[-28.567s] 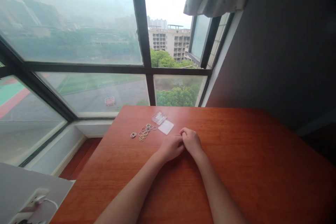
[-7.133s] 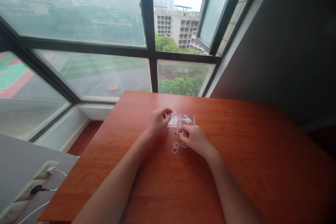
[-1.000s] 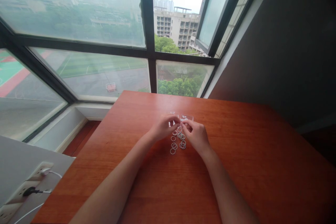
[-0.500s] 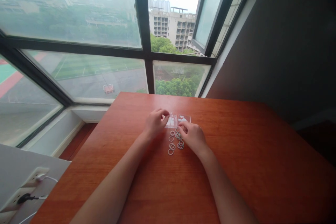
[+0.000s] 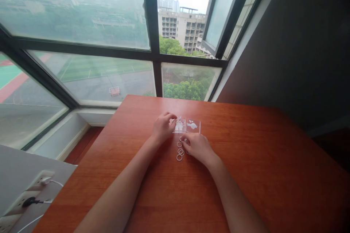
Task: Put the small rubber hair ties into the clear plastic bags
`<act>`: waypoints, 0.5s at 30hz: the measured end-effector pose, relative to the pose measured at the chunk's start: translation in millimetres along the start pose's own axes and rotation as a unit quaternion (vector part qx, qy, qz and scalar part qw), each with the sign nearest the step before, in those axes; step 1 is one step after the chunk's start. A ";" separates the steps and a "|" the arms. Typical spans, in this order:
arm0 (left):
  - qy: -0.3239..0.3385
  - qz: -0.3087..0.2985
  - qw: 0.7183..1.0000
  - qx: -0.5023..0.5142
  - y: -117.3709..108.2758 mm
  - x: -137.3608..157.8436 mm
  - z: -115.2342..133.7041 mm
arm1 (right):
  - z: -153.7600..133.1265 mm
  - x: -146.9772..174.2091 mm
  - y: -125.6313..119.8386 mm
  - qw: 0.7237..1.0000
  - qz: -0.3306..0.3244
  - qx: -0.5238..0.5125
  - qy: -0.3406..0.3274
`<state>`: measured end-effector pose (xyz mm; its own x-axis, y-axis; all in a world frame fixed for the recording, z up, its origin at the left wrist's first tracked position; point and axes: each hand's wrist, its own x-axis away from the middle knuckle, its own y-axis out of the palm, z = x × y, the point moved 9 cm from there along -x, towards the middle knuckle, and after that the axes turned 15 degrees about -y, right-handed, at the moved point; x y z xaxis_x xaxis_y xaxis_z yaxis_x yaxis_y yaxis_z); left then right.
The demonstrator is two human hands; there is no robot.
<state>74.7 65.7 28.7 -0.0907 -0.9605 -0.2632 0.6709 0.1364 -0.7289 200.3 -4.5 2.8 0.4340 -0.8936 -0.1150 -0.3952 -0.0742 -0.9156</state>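
Observation:
A small clear plastic box lies opened out on the table, its lid with a white print folded to the right. My left hand is at the box's left side, thumb and fingers closed on its edge. Below the box, several pale rings lie loosely in a column. My right hand reaches over them from the right, thumb and forefinger pinched at a ring near the top of the column. It hides most of the rings on the right.
The brown wooden table stretches out on both sides of my arms. Beyond its far edge stand dark-framed windows. On the lower left wall, a socket panel carries plugs and cables.
My right hand has moved down and left from the lid onto the rings, covering the right-hand group. My left hand stays at the box. The view has shifted slightly.

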 end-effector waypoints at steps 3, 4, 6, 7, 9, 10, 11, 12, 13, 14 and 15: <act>-0.002 -0.004 1.000 0.013 -0.8 -0.2 -1.0 | -0.2 -1.1 1.6 1.000 0.000 0.007 -0.003; -0.002 -0.005 1.000 0.018 -0.7 -0.3 -0.9 | 0.4 -1.3 1.9 1.000 0.000 0.008 0.000; -0.001 -0.006 1.000 0.025 -0.6 -0.1 -0.6 | 1.7 -1.4 1.6 1.000 0.002 0.009 0.008; -0.001 -0.007 1.000 0.028 -0.4 0.0 -0.5 | 2.4 -1.4 0.8 1.000 0.006 0.008 0.010; 0.001 -0.009 1.000 0.029 -0.4 0.4 -0.5 | 4.2 -1.2 -1.4 1.000 0.017 0.000 0.015; 0.001 -0.009 1.000 0.029 -0.5 0.6 -0.5 | 5.4 -1.0 -2.7 1.000 0.023 -0.006 0.017; 0.001 -0.009 1.000 0.030 -0.7 0.8 -0.6 | 6.8 -0.7 -4.2 0.999 0.032 -0.013 0.020; 0.001 -0.010 0.999 0.032 -0.9 0.8 -0.8 | 8.0 -0.4 -5.4 0.999 0.040 -0.022 0.022; 0.000 -0.010 0.999 0.033 -1.2 0.8 -1.0 | 8.8 -0.1 -6.3 0.998 0.047 -0.033 0.021; -0.001 -0.010 0.999 0.034 -1.5 0.7 -1.3 | 8.6 0.0 -6.6 0.998 0.051 -0.046 0.016; -0.003 -0.011 0.999 0.035 -1.5 0.6 -1.5 | 7.1 0.0 -6.5 0.997 0.052 -0.060 0.007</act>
<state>72.5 65.2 28.7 -0.1017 -0.9642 -0.2448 0.7182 0.0991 -0.6887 208.7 -0.9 6.0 0.3750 -0.9052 -0.2001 -0.5316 -0.0332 -0.8463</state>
